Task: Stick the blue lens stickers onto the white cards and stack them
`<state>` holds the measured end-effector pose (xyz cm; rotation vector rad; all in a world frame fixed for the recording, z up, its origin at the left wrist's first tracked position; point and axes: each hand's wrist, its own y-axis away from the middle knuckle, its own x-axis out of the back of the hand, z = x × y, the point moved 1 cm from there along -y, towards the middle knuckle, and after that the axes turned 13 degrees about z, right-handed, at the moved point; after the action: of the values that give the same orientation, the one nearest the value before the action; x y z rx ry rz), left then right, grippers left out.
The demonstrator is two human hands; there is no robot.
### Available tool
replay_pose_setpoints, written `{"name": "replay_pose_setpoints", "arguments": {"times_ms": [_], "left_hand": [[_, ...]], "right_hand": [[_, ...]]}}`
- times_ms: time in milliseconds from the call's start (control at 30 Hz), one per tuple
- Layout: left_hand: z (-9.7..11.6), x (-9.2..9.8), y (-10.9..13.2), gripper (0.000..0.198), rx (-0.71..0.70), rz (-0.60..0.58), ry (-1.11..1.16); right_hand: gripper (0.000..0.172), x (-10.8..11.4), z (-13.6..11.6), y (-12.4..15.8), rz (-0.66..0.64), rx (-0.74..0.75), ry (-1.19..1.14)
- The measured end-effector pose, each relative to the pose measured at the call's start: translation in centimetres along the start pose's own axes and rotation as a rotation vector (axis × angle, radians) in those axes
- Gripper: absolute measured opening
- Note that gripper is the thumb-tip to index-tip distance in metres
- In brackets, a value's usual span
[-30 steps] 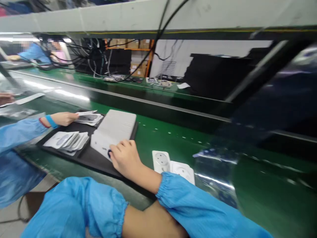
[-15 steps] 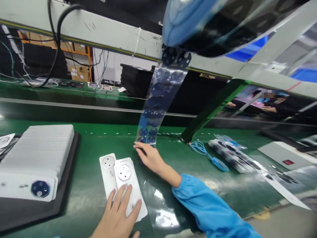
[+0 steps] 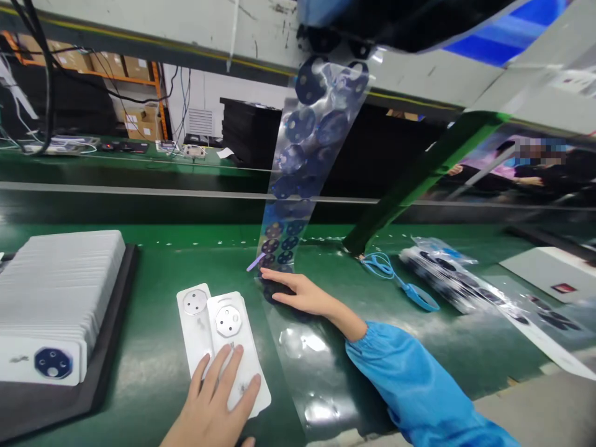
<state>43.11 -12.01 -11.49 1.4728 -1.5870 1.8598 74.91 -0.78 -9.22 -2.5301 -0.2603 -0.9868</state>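
Note:
My left hand [image 3: 212, 397] lies with fingers spread on the lower part of a white phone-shaped panel [image 3: 251, 360]. That panel overlaps a second white panel [image 3: 187, 320]; each has a pale round camera area with small holes near its top. My right hand [image 3: 302, 292], fingers stretched out and apart, rests at the lower end of a hanging clear film strip [image 3: 321, 167] bearing pairs of dark blue round stickers [image 3: 289, 243]. Beside its fingertips a small purple tab [image 3: 256, 262] sticks out. Clear film [image 3: 291, 366] continues along the table below this hand.
At left, a stack of white panels [image 3: 69, 273] stands on a black foam tray [image 3: 107, 347]. A green post [image 3: 419, 177] rises right of the strip. Farther right are a blue corded wrist strap [image 3: 419, 297], bagged sticker sheets [image 3: 442, 276] and a white box [image 3: 554, 270].
My right hand has straightened its fingers and shifted slightly right, and the purple tab now shows beside them. My left hand stays on the panel. The view has shifted a little.

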Motion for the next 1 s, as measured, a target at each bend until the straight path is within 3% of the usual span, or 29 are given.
{"name": "replay_pose_setpoints", "arguments": {"times_ms": [67, 167, 300, 467, 600, 700, 867, 1000], "left_hand": [[-0.1, 0.1, -0.1, 0.084, 0.021, -0.005, 0.002], [-0.2, 0.2, -0.2, 0.08, 0.018, 0.004, 0.018], [-0.1, 0.4, -0.2, 0.078, 0.014, 0.02, 0.042], [0.4, 0.3, 0.1, 0.089, 0.081, -0.073, 0.068], [0.7, -0.6, 0.6, 0.081, 0.082, 0.035, 0.104], [0.6, -1.0, 0.7, 0.082, 0.085, 0.063, 0.135], [0.2, 0.3, -0.1, 0.083, 0.056, -0.007, 0.132], [0.0, 1.4, -0.8, 0.08, 0.033, -0.038, 0.123]], "right_hand": [[0.045, 0.1, 0.0, 0.4, -0.012, 0.043, 0.048], [0.039, -0.1, -0.4, 0.8, -0.008, 0.111, 0.294], [0.049, -0.1, -0.9, 0.5, -0.066, 0.124, 0.486], [0.055, 0.3, -1.8, -0.1, -0.029, 0.125, 0.526], [0.048, 0.4, -2.5, -0.3, -0.006, 0.123, 0.497], [0.033, 0.3, -2.8, -0.3, -0.002, 0.1, 0.474], [0.016, 0.1, -2.9, -0.3, 0.001, 0.093, 0.451], [0.018, 0.3, -3.0, 0.0, -0.028, 0.062, 0.426]]}}
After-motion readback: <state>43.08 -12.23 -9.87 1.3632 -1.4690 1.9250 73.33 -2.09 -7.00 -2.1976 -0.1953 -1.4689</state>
